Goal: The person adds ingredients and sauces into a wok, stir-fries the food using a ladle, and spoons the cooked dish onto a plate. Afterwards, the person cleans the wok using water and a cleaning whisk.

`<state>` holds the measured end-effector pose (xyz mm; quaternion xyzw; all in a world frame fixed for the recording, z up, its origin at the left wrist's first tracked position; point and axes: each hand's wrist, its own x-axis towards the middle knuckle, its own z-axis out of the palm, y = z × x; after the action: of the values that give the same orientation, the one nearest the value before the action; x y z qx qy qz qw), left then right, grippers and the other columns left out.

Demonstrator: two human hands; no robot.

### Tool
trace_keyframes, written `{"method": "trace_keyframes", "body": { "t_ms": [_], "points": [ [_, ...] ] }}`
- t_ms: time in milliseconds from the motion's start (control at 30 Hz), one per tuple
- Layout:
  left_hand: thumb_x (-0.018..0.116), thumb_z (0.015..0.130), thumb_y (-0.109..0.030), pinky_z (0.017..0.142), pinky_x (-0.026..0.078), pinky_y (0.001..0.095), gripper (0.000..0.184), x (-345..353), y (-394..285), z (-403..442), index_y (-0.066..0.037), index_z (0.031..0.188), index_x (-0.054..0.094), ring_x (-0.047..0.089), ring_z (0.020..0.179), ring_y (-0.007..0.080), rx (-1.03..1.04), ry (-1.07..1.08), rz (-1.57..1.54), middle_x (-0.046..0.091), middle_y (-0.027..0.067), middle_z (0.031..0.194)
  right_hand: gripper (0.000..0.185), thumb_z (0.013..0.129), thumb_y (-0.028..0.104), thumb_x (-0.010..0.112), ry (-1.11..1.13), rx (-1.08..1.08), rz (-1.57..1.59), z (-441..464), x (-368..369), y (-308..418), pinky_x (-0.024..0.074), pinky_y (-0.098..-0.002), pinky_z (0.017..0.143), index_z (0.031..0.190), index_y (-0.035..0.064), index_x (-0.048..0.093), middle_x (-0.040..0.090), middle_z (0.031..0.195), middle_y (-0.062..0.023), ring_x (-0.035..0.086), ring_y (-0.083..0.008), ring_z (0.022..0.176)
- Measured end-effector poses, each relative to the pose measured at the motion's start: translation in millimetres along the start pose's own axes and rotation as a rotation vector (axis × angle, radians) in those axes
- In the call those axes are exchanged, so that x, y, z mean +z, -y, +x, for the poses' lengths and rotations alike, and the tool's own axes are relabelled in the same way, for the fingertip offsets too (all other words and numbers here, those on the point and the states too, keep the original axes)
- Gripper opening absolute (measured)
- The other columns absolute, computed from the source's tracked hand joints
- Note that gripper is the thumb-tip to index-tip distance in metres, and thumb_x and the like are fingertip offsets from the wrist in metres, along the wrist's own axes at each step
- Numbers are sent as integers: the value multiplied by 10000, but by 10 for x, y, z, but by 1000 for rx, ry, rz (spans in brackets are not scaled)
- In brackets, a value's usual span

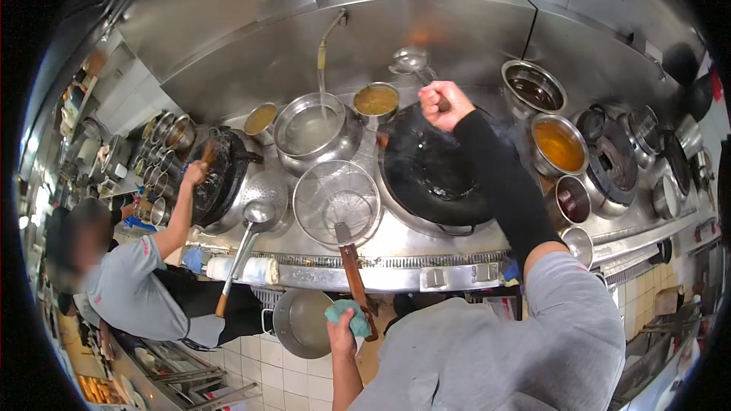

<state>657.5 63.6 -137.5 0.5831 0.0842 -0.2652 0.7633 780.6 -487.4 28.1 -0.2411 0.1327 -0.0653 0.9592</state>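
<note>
My right hand [448, 105] is closed around the handle of a steel ladle [412, 59], raised beyond the far rim of a large black wok [430, 171]. Dark, shiny liquid lies in the bottom of that wok. Low in front of my body, my left hand [342, 335] grips a crumpled teal cloth [352, 318]. Beside the cloth runs the wooden handle of a wire strainer [336, 192]; I cannot tell whether they touch. The strainer's basket rests on the stove, left of the wok.
A water-filled pot [308, 123] stands under a tap [321, 61]. Bowls of dark liquid [534, 85] and orange liquid [560, 143] are at right. A perforated ladle [266, 186] lies left. A co-worker [145, 289] works at another wok [217, 175]. A deep pot [303, 323] sits below the counter edge.
</note>
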Motion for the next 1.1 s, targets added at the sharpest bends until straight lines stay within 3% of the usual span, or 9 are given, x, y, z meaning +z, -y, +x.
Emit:
{"method": "trace_keyframes", "body": {
  "t_ms": [200,467,600,700,800,833,967,1067,1100],
  "points": [
    [688,890,-161,692,592,422,285,223,81,173,-3,1098,574,687,751,269,-94,104,-5,641,114,909,30,940,65,561,19,90,-59,-1399,-358,269,295,-216,451,946,48,537,433,627,77,395,-32,489],
    [665,912,-197,666,585,395,302,757,59,322,4,1123,586,716,797,265,-153,195,123,679,121,930,323,986,119,504,-135,101,106,-3057,-849,-132,310,-240,361,1277,-2,570,494,688,41,399,-45,436],
    [664,923,-187,705,594,409,322,953,103,416,1,1168,573,709,812,273,-197,222,145,674,133,963,261,942,75,547,-321,126,56,-3559,-930,-362,304,-251,359,1198,28,575,482,658,28,413,-73,426],
    [684,922,-206,700,591,403,339,975,241,469,-9,1175,576,709,813,265,-202,257,192,676,127,968,298,895,69,605,-453,120,-220,-3870,-891,-532,330,-256,361,1184,17,555,496,649,10,456,-95,425],
    [689,928,-211,700,588,396,329,956,354,411,-21,1172,579,706,807,259,-254,264,216,675,112,962,412,853,48,643,-624,133,-951,-4036,-922,-745,361,-259,359,1245,-10,529,513,642,-6,505,-111,432],
    [685,933,-199,691,578,391,304,981,350,430,-34,1168,583,693,798,243,-259,296,195,669,94,958,503,852,57,658,-675,121,-1101,-4037,-811,-809,479,-359,443,1319,-41,499,599,663,-91,622,-242,513],
    [692,937,-182,717,555,368,270,929,381,457,-60,1156,592,668,844,200,-236,358,204,656,62,977,534,890,99,660,-857,-313,-1755,-3918,-978,-1488,544,-486,810,1379,-13,479,676,924,-252,681,-460,865],
    [697,937,-177,728,550,354,256,879,379,389,-65,1143,595,664,855,191,-194,351,195,654,55,975,419,933,141,694,-558,-493,-1293,-3652,-1314,-2062,562,-333,701,1297,0,542,688,928,-100,681,-194,762],
    [696,939,-173,724,551,352,255,847,411,386,-63,1146,597,662,847,187,-193,328,169,655,52,977,329,955,148,679,-471,-316,-1065,-3488,-1402,-2202,531,-297,619,1231,12,563,653,879,-65,631,-134,692]
  ]
}}
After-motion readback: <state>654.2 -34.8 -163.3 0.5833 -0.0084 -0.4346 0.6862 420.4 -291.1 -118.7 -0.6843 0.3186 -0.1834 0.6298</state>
